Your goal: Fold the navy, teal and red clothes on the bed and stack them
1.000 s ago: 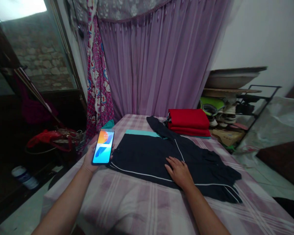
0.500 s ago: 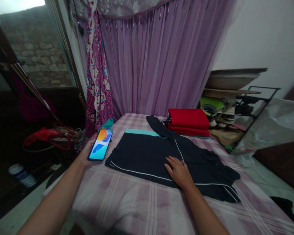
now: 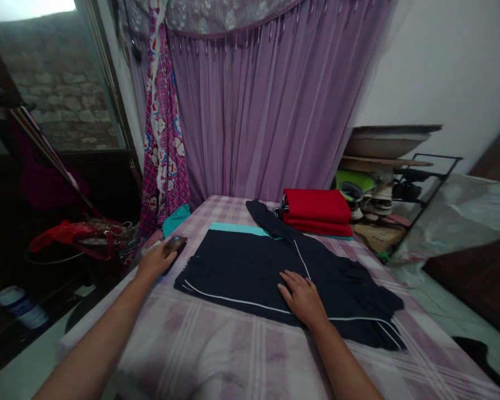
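At the bed's left edge, my left hand [image 3: 153, 262] grips a phone [image 3: 175, 248], its fingers over the upper side. The phone is tilted and dark, its lit screen out of sight. My right hand [image 3: 303, 297] lies flat on a dark navy jacket [image 3: 237, 266], fingers stretched and slightly apart. The jacket is spread out, with white piping along the near side and a turquoise band [image 3: 239, 228] at the far left. One sleeve [image 3: 266, 218] points away toward the curtain, while the right end is crumpled.
Folded red clothes [image 3: 316, 206] are stacked at the bed's far right. The checked bedsheet [image 3: 216, 350] runs under everything. A purple curtain [image 3: 250, 111] hangs behind, a shoe rack [image 3: 425, 172] stands right, and turquoise cloth [image 3: 175, 219] lies beyond the phone.
My left hand has turned the phone over, so its bright screen no longer shows, and lowered it toward the bed edge. My right hand stays on the jacket. The view has shifted slightly.
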